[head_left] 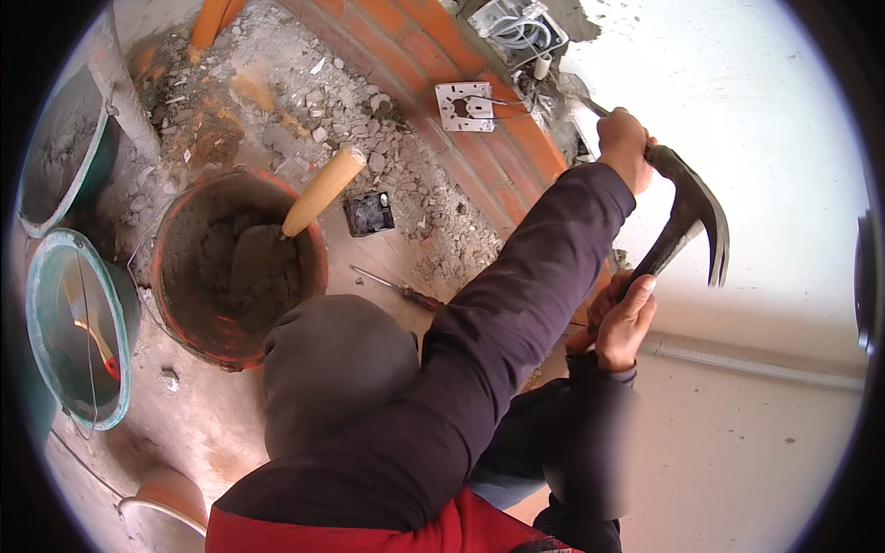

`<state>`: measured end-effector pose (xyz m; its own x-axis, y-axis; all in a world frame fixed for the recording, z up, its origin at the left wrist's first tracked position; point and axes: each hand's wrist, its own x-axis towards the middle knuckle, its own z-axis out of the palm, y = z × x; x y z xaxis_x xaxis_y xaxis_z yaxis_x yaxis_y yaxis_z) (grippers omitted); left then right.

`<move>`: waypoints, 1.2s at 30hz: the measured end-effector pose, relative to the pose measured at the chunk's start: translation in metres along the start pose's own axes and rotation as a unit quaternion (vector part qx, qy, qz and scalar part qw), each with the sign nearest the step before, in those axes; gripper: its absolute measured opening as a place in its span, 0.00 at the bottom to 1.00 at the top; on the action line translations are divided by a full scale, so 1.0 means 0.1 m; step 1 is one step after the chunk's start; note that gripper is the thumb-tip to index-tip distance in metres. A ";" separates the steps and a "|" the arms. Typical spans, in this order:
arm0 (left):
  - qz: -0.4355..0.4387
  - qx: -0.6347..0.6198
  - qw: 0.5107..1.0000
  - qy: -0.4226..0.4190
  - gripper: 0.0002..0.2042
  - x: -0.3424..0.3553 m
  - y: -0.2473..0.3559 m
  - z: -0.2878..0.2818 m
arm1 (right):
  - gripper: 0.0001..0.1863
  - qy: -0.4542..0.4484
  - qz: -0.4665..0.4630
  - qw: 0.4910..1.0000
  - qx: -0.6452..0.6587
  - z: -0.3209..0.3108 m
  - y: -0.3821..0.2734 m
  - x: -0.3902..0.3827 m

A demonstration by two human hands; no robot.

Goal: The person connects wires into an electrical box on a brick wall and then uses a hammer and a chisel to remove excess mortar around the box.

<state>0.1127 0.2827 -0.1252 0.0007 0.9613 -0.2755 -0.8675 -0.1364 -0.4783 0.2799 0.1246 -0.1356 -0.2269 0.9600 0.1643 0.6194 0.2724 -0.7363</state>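
My left arm crosses the middle toward the wall, and my left hand (626,147) is closed round a metal chisel (592,106). The chisel's tip points at the broken mortar edge beside a recessed electrical box (516,29) holding coiled white cables. In my right hand (624,318) is the dark handle of a claw hammer (687,198). The hammer's striking end is at the chisel's butt beside my left fist; whether they touch, I cannot tell. A white square mounting plate (452,117) lies against the exposed brickwork (502,152), with wire by it.
A bucket (318,267) of wet mortar holds a wooden-handled trowel (323,194). Nearby lie a black switch box (369,214), a screwdriver (396,288) and rubble (396,147). Left are green buckets, one (126,313) with a brush (100,348). My grey-covered knee (341,378) is close by.
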 end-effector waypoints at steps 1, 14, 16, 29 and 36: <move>-0.003 -0.008 1.000 0.011 0.05 0.05 0.01 0.03 | 0.33 0.011 0.013 0.999 0.030 0.00 -0.12 -0.02; -0.009 -0.047 0.998 0.030 0.03 0.04 0.03 0.17 | 0.31 0.026 0.036 0.996 0.080 0.03 -0.29 0.03; -0.026 -0.063 0.997 0.047 0.04 -0.03 -0.01 0.17 | 0.36 0.106 -0.007 0.982 0.159 0.01 -0.48 -0.05; -0.014 -0.032 0.998 0.052 0.06 -0.10 0.00 0.23 | 0.36 0.115 -0.038 0.977 0.175 0.04 -0.68 -0.02; -0.026 -0.043 0.998 0.034 0.07 -0.02 -0.04 0.25 | 0.33 0.010 -0.015 0.993 0.117 0.00 -0.39 0.25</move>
<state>0.1034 0.2875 -0.1024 0.0808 0.9497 -0.3024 -0.8200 -0.1092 -0.5619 0.2503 0.1380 -0.1028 -0.2265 0.9535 0.1987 0.4211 0.2799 -0.8627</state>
